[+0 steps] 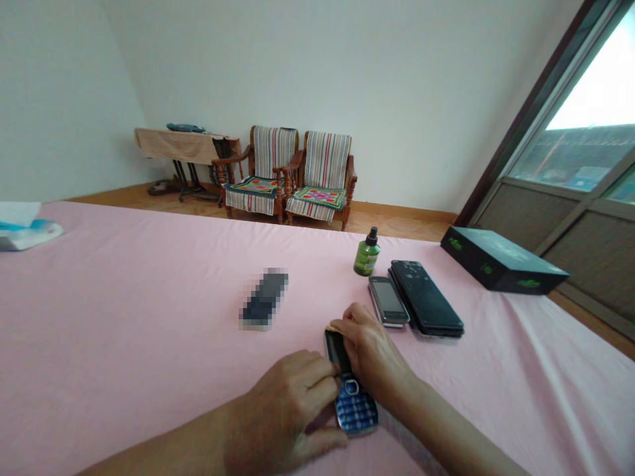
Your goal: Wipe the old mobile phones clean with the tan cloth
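A keypad mobile phone (354, 408) with blue keys and a dark screen lies face up on the pink cloth. My left hand (292, 403) is closed along its left side, fingers at the screen's lower edge and thumb near the bottom corner. My right hand (370, 350) curls over the phone's upper right side, its fingertips pressed together at the top edge. A small pale bit shows under those fingertips; what it is I cannot make out. Just beyond the right hand lies a grey phone (389, 301), beside a stack of black phones (426, 297).
A green spray bottle (367, 252) stands behind the phones, and a black box (501, 258) is at the right. A pixelated dark object (264, 299) lies left of centre. A white and blue packet (30, 228) sits far left. Two wooden chairs (322, 165) stand beyond the pink-covered surface (124, 317).
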The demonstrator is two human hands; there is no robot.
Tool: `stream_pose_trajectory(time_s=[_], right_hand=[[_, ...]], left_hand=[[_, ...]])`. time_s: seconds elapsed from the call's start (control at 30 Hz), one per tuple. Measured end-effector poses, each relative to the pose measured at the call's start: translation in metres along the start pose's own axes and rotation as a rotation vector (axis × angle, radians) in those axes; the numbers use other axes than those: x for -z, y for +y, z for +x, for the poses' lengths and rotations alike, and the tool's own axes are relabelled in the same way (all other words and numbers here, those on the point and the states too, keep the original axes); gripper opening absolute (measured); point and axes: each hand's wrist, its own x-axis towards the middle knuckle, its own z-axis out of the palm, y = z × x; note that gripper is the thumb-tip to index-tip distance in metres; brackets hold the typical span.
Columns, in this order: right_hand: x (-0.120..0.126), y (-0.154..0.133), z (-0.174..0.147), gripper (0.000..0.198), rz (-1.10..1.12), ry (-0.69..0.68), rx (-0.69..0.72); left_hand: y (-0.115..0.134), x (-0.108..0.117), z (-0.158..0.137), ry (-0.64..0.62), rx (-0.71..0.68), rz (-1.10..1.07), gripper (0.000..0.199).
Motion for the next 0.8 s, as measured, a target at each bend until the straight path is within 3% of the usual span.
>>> stream_pose_trajectory(time_s=[0.27,0.57,0.8], right_hand=[[0.000,0.007,-0.007,0.030,0.023,0.059,-0.120],[0.005,0.021,-0.011,0.026,0.115,0.240,-0.109],[-0.001,0.017,-0.011,0.023,0.203,0.158,-0.137]], left_hand=[[-0.003,0.000,0.002,0.027,-0.040,-0.003,0.025],[-0.006,0.000,0.001,0.048,-0.019,-0.024,0.030],[-0.010,0.001,0.002,0.076,0.044,-0.062,0.032]])
